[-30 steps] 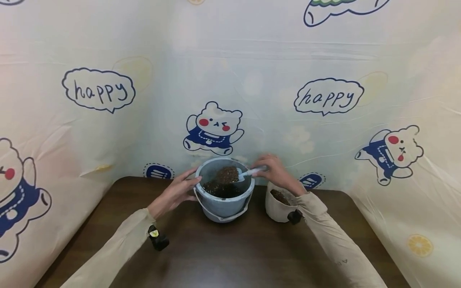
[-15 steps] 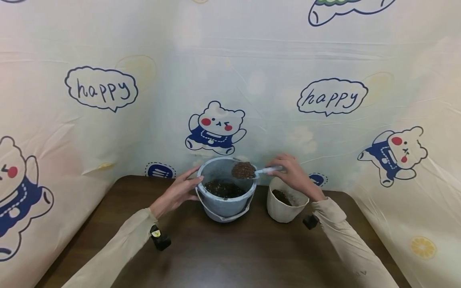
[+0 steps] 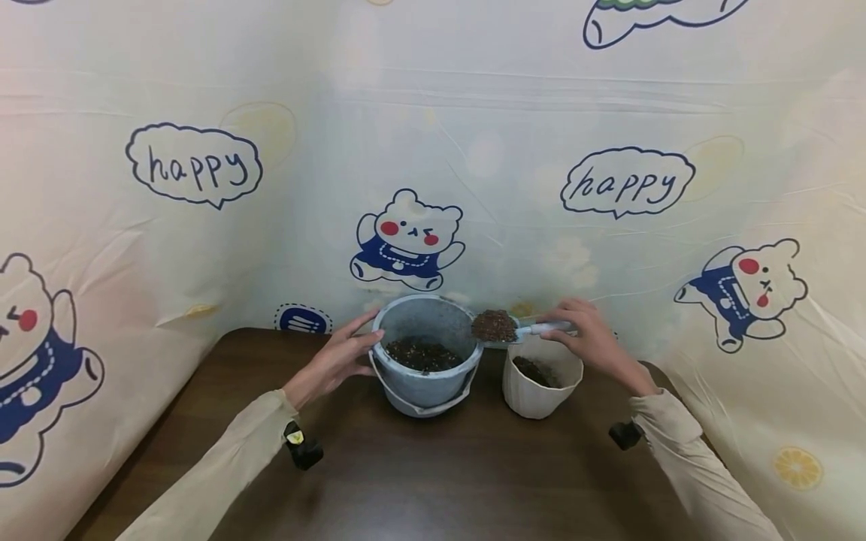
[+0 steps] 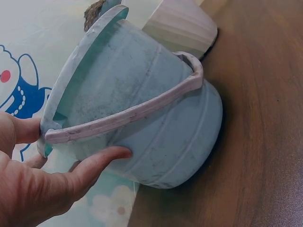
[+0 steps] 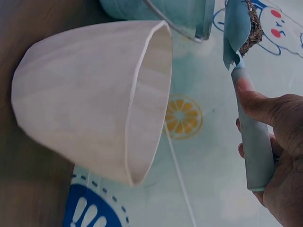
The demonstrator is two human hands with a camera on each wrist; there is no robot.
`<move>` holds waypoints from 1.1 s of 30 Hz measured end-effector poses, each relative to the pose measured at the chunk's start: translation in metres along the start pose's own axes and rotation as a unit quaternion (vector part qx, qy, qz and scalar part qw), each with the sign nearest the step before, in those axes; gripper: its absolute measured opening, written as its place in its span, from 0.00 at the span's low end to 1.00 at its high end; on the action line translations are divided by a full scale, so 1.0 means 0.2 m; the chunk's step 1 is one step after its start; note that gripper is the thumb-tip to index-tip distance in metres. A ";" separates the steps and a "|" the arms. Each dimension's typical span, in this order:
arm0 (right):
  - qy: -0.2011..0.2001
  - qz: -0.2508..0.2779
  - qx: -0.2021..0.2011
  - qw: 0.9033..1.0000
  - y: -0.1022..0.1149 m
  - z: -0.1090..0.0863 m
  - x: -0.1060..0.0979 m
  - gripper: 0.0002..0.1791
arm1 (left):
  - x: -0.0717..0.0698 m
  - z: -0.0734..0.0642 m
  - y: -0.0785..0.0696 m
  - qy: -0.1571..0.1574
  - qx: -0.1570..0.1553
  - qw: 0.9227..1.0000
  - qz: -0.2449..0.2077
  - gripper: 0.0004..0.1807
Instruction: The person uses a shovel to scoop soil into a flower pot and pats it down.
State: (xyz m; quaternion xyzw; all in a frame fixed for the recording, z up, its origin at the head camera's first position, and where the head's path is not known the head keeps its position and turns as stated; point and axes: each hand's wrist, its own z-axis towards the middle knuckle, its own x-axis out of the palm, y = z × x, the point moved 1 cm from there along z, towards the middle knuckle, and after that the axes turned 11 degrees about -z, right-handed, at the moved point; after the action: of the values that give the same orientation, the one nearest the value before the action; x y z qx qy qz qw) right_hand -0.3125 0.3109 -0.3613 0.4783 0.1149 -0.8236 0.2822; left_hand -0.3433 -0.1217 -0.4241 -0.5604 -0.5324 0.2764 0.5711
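Observation:
In the head view a blue-grey bucket (image 3: pixel 433 391) with a pale handle stands on the table, dark soil (image 3: pixel 422 353) inside. My left hand (image 3: pixel 334 359) rests against its left side, fingers spread near the rim; the left wrist view shows one finger (image 4: pixel 106 158) lying straight along the bucket wall. My right hand (image 3: pixel 588 338) grips the handle of a small light-blue trowel (image 5: pixel 253 137). Its blade carries a heap of brown soil (image 3: pixel 494 326), between the bucket's right rim and a cream pot (image 3: pixel 537 398). Some dark soil (image 3: pixel 534 371) lies in the pot.
The brown wooden table (image 3: pixel 433 481) runs back to a printed cloth backdrop (image 3: pixel 501 150) close behind the bucket and pot. A narrow gap separates the bucket from the pot. Black wrist cameras (image 3: pixel 302 447) hang under both sleeves.
My right hand has moved right, carrying the soil-laden trowel up out of the bucket and past its rim toward the pot. My left hand has stayed at the bucket's side.

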 end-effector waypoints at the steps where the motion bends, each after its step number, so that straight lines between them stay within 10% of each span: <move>1: -0.006 -0.001 -0.004 1.000 -0.01 -0.01 -0.01 0.13 | 0.00 0.00 0.00 0.000 0.001 1.000 0.001 0.37; 15: -0.080 -0.130 0.015 0.988 -0.19 -0.28 -0.12 0.14 | 0.02 0.01 0.00 0.005 -0.007 1.000 0.003 0.37; 25: -0.156 -0.384 -0.102 0.904 -0.15 -0.30 -0.08 0.11 | 0.00 -0.02 -0.02 0.009 -0.012 1.000 0.009 0.38; 33: -0.141 -0.378 -0.043 0.914 -0.10 -0.28 -0.11 0.11 | 0.00 0.01 0.00 0.011 -0.007 1.000 0.003 0.38</move>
State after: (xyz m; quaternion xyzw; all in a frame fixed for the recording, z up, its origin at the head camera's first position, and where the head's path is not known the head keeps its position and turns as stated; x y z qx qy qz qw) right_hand -0.2762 0.3600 -0.3734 0.2649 0.2817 -0.9221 -0.0168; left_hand -0.3454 -0.1211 -0.4246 -0.5690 -0.5264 0.2680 0.5721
